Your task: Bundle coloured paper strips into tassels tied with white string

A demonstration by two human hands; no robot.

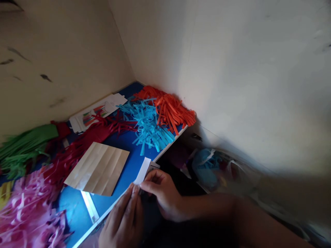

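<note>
A narrow white paper strip (142, 171), with a darker printed piece behind it, is held over the table's front edge. My left hand (124, 217) grips its lower end with the fingers pressed together. Thumb and bent fingers of my right hand (165, 196) pinch the same strip from the right side. Both sets of fingertips nearly meet at its lower end, hiding that part. Nearest to the hands on the table lies a creased tan paper sheet (99, 167).
On the blue table (121, 165) lie fringed bundles: orange (168, 105), light blue (147, 120), dark red (88, 136), green (28, 139) and pink (31, 206). White printed sheets (97, 112) lean by the wall (232, 69). A clear plastic bag (219, 168) sits below the table's right edge.
</note>
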